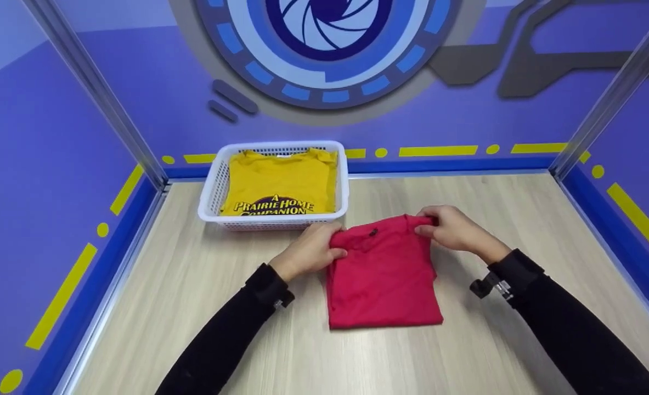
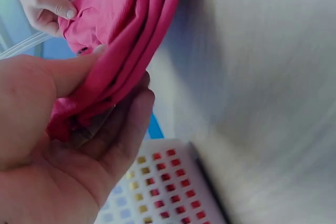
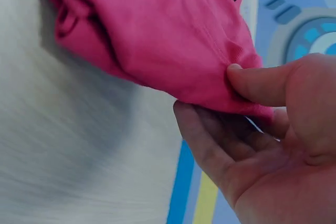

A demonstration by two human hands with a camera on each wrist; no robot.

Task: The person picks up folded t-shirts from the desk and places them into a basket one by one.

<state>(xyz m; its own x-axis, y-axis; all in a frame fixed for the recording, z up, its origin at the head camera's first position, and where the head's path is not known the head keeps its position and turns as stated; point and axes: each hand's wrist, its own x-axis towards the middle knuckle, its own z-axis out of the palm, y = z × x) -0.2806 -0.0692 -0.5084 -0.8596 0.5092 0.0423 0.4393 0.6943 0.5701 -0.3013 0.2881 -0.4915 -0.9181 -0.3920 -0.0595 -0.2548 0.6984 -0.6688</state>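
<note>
A folded red T-shirt [image 1: 384, 280] is held by its two far corners, its near edge low over the table in the head view. My left hand [image 1: 313, 248] grips the far left corner, thumb on top and fingers beneath; in the left wrist view several stacked layers of the shirt [image 2: 139, 30] show beside the thumb. The far right corner is pinched by my right hand [image 1: 449, 227], with the thumb [image 3: 257, 83] over the cloth and the fingers under it. A small dark label mark sits near the collar.
Just beyond my left hand stands a white plastic basket [image 1: 206, 203] with perforated walls. Inside lies a folded yellow T-shirt [image 1: 283, 181] with printed lettering; red shows through the basket's holes in the left wrist view. Blue-purple panels [image 1: 137, 71] enclose the wooden table [image 1: 236, 285].
</note>
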